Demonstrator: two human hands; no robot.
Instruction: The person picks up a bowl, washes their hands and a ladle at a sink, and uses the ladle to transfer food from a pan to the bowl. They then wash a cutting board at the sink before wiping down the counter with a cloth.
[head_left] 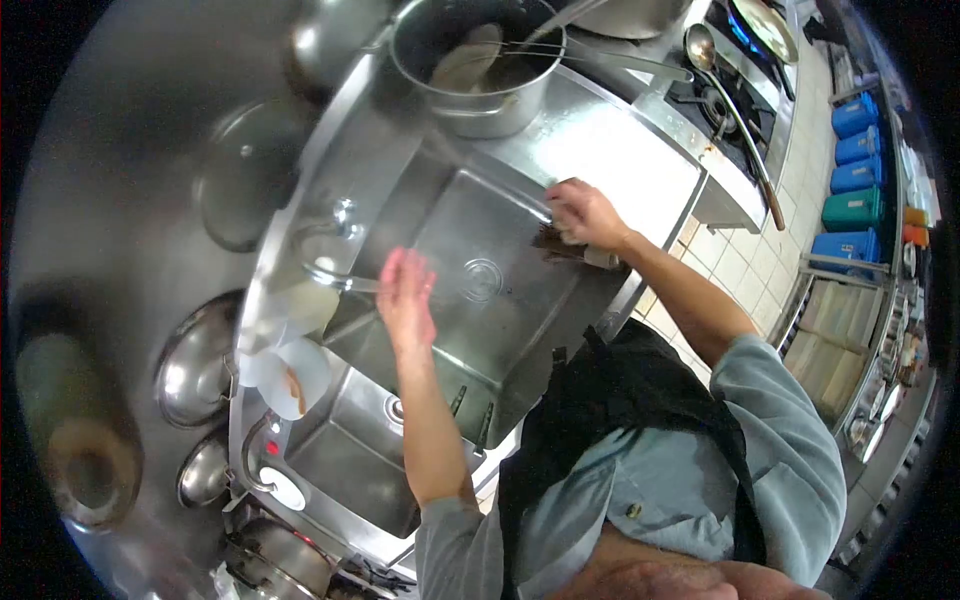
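My right hand (583, 213) presses a dark scrubbing pad (553, 240) on the sink (470, 300) rim, fingers closed around it. My left hand (405, 290) hovers spread beside the faucet (330, 275), empty, probably for rinsing.

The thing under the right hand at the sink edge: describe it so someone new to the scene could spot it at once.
Start at the steel sink in the middle of the counter and go to its rim on the side toward the stove. There the right hand presses on a small dark pad, seemingly a scrubber. It is the only dark, soft-looking thing on the shiny rim; the big pot nearby is metal.
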